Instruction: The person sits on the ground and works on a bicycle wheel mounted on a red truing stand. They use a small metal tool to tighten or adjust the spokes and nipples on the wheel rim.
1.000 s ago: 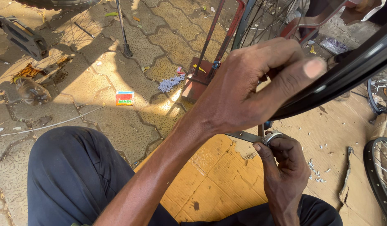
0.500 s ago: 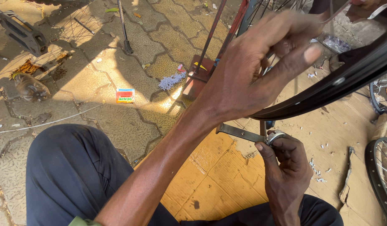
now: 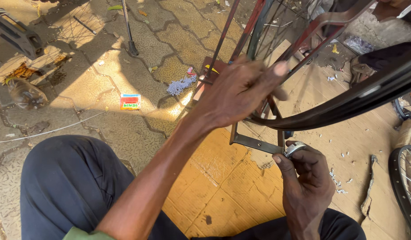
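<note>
1. Reaching up toward one o'clock, the left hand (image 3: 241, 91) lay against the black wheel rim (image 3: 348, 104); its fingers were motion-blurred, so whether they clasped the rim or only brushed it could not be told.
2. That rim swept in an arc from the centre of view out to three o'clock, sitting in a metal truing stand (image 3: 259, 143) whose flat base bar lay just below the left hand.
3. At five o'clock the right hand (image 3: 305, 182) was pinched closed on a small silvery tool (image 3: 295, 148), probably a spoke key, held just beside the end of the stand's base bar.
4. Flattened cardboard (image 3: 223, 195) covered the ground under the stand and both hands, with small metal bits (image 3: 336, 180) scattered on it at four o'clock.
5. The person's dark trouser leg (image 3: 67, 186) filled the view at seven o'clock.
6. On the paving stones (image 3: 90, 84) at ten o'clock lay a small colourful packet (image 3: 130, 102), and a pale blue scrap (image 3: 181, 85) sat near the stand's foot at eleven o'clock.
7. Part of a second wheel (image 3: 405, 186) showed at the four o'clock edge.
</note>
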